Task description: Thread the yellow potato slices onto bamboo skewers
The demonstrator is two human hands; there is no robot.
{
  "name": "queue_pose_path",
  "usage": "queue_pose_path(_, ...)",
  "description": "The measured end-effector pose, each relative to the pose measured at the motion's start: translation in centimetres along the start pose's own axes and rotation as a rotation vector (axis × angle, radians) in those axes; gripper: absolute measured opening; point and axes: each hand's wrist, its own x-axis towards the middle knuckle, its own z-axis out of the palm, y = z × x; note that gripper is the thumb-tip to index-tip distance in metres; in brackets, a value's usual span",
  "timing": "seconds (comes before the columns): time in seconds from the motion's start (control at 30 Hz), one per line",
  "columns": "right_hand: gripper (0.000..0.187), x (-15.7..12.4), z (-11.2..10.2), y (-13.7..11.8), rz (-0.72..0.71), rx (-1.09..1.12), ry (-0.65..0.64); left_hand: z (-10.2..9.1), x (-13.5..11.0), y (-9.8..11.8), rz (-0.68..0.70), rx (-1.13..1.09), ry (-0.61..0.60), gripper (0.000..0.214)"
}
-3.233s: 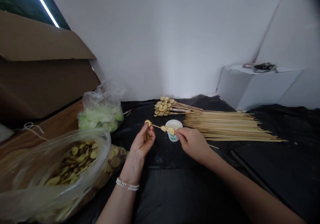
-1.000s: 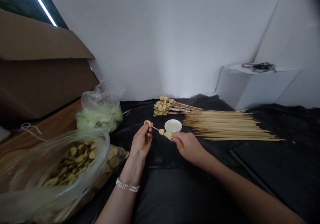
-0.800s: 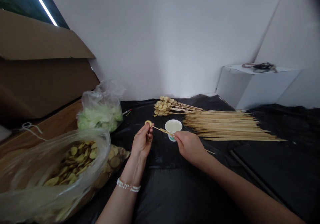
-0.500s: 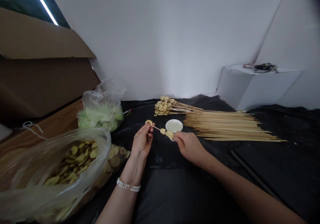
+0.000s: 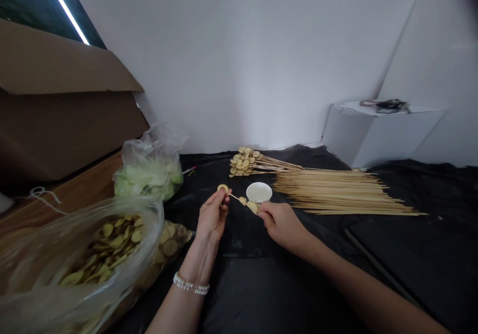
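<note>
Between the thumb and fingers of my left hand is a round pale potato slice, at the tip of a thin wooden skewer. My right hand is closed around the skewer farther back. Two or so more potato slices sit on the skewer just ahead of my right fingers. Right behind them stands a small white bowl, its contents pale and hard to make out. Beyond it lie finished-looking skewers with potato slices bunched at their left ends.
An open plastic bag of potato slices lies at the left. Behind it stands a clear bag with pale green contents. Many bare skewers lie right of the bowl on black sheeting. A cardboard box and a white box flank the wall.
The view has tilted slightly, so most things sit a little lower. Both hands keep their hold, and the slices on the skewer look almost unchanged.
</note>
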Motion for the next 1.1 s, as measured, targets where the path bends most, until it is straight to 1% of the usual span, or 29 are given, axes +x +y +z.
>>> queue_pose_path(0.1,0.021,-0.04,0.15,-0.01,-0.022,-0.177,0.057,0.09,-0.10,-0.08,0.013,0.011,-0.003,0.006)
queue_pose_path(0.17,0.021,-0.12,0.23,-0.03,-0.026,-0.218,0.061,0.16,-0.13,-0.11,0.029,0.021,-0.003,0.006)
queue_pose_path(0.2,0.021,-0.15,0.24,-0.04,-0.023,-0.203,0.059,0.18,-0.13,-0.13,0.034,0.025,0.000,0.006)
queue_pose_path(0.3,0.020,-0.12,0.12,0.02,0.004,-0.027,0.029,0.19,-0.08,-0.15,0.024,0.026,0.002,0.006)
queue_pose_path(0.33,0.020,-0.05,0.05,0.07,0.020,0.066,-0.003,0.17,-0.07,-0.14,0.014,0.023,-0.002,0.007)
queue_pose_path(0.4,0.021,0.13,-0.06,0.18,0.058,0.255,-0.107,0.13,-0.06,-0.13,-0.002,0.021,-0.013,0.007)
queue_pose_path(0.43,0.022,0.21,-0.08,0.23,0.075,0.317,-0.151,0.11,-0.07,-0.11,-0.007,0.023,-0.015,0.007)
queue_pose_path(0.47,0.022,0.26,-0.09,0.26,0.082,0.336,-0.166,0.10,-0.08,-0.09,-0.008,0.027,-0.015,0.006)
queue_pose_path(0.5,0.022,0.27,-0.07,0.27,0.077,0.305,-0.145,0.10,-0.10,-0.07,-0.007,0.031,-0.013,0.006)
queue_pose_path(0.53,0.022,0.24,-0.03,0.27,0.056,0.229,-0.094,0.11,-0.12,-0.06,-0.007,0.035,-0.011,0.006)
queue_pose_path(0.6,0.022,0.09,0.04,0.22,-0.011,0.004,0.037,0.17,-0.18,-0.03,-0.009,0.034,-0.009,0.006)
queue_pose_path(0.63,0.021,0.02,0.07,0.19,-0.043,-0.102,0.078,0.20,-0.22,-0.03,-0.014,0.028,-0.011,0.006)
queue_pose_path(0.7,0.021,-0.05,0.05,0.18,-0.070,-0.224,0.093,0.28,-0.29,-0.06,-0.026,0.012,-0.015,0.005)
queue_pose_path(0.73,0.021,-0.03,0.00,0.21,-0.066,-0.233,0.081,0.32,-0.32,-0.08,-0.031,0.003,-0.016,0.004)
queue_pose_path(0.83,0.020,0.16,-0.19,0.37,-0.026,-0.164,0.053,0.38,-0.33,-0.09,-0.039,-0.009,-0.011,0.004)
queue_pose_path(0.93,0.012,0.19,-0.29,0.48,-0.014,-0.176,0.115,0.36,-0.22,0.07,-0.047,-0.022,0.028,0.006)
queue_pose_path(1.0,0.013,0.03,-0.25,0.46,-0.054,-0.253,0.167,0.31,-0.13,0.19,-0.051,-0.042,0.052,0.007)
queue_pose_path(1.1,0.022,-0.26,-0.10,0.36,-0.137,-0.362,0.213,0.23,-0.06,0.25,-0.065,-0.054,0.050,0.008)
